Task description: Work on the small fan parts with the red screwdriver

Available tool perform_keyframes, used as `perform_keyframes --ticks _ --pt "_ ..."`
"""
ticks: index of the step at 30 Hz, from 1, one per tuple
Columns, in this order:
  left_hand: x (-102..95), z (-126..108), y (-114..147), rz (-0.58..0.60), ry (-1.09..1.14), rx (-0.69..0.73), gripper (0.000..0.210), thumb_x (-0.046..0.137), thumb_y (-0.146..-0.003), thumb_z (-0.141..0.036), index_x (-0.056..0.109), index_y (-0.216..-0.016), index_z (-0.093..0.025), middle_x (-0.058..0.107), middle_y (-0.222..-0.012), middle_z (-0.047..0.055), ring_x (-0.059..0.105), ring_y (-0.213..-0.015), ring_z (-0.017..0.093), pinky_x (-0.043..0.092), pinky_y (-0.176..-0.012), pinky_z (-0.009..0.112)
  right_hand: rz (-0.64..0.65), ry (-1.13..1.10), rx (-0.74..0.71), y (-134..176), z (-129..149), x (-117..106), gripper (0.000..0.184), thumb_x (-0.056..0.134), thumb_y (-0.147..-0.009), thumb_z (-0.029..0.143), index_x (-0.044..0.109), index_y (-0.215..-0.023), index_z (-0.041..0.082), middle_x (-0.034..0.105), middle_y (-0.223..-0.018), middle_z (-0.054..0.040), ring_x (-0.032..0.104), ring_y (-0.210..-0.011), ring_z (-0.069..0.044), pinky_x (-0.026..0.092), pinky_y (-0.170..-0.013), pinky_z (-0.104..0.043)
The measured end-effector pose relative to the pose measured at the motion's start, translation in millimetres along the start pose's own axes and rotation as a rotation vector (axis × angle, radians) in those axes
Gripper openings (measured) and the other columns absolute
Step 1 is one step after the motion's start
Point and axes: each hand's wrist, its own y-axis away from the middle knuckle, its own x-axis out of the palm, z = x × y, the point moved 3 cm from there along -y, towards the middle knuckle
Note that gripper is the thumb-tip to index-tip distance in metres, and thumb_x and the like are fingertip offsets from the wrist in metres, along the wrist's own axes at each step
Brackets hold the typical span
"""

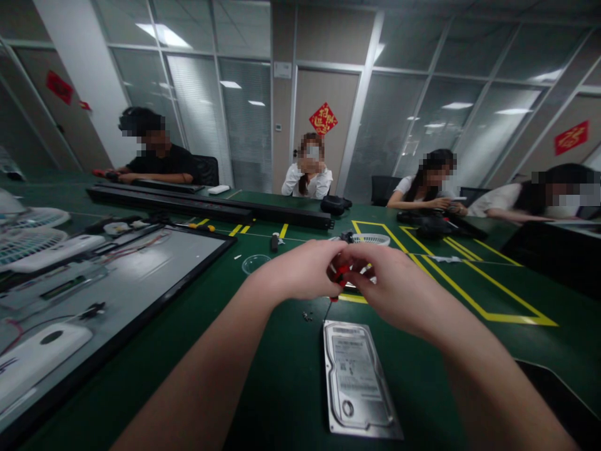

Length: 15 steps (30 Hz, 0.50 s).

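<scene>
A silver hard drive (354, 379) lies flat on the green table, label side up. Above its far left corner, my left hand (307, 269) and my right hand (382, 275) meet with bent fingers around the red handle of a screwdriver (342, 274). The thin shaft runs down to the drive's corner, where its tip touches or nearly touches the metal. Both hands are closed; the fingers partly hide the handle. Several small screws (307, 316) lie loose on the table, left of the drive's far end.
A large flat panel (141, 269) with parts on it fills the left side. Near the middle sit a clear round dish (256, 264) and a white fan grille (370, 239). Long black bars (211, 203) lie farther back. Several people sit across the table. A dark flat object (558, 401) lies at right.
</scene>
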Motion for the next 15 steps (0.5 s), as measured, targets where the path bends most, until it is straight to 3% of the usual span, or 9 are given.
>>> perform_keyframes --ticks 6,12,15 --pt "3.6 3.8 -2.0 0.003 0.046 -0.037 0.043 0.077 -0.067 -0.019 0.068 -0.109 -0.020 0.075 -0.104 0.006 0.070 -0.090 0.023 0.054 -0.072 0.030 -0.022 0.042 0.022 -0.7 2.7 0.3 0.003 0.070 -0.088 0.022 0.072 -0.089 0.024 0.075 -0.086 0.0006 0.067 -0.079 -0.018 0.041 -0.067 -0.029" --pt "0.7 1.4 -1.0 0.033 0.051 -0.029 0.044 0.075 -0.068 -0.016 0.068 -0.112 -0.020 0.075 -0.105 0.005 0.070 -0.088 0.021 0.055 -0.075 0.030 0.005 -0.001 0.030 0.0 -0.1 1.8 0.026 0.060 -0.086 0.003 0.073 -0.096 0.023 0.077 -0.097 0.0004 0.069 -0.089 -0.017 0.045 -0.076 -0.028" --pt "1.2 3.3 -1.3 0.023 0.040 -0.027 0.042 0.074 -0.070 -0.017 0.067 -0.111 -0.019 0.075 -0.105 0.005 0.070 -0.088 0.021 0.055 -0.074 0.029 -0.017 0.011 0.032 0.4 -1.1 0.9 0.016 0.065 -0.087 0.010 0.071 -0.096 0.022 0.076 -0.098 -0.0007 0.069 -0.088 -0.018 0.046 -0.075 -0.028"
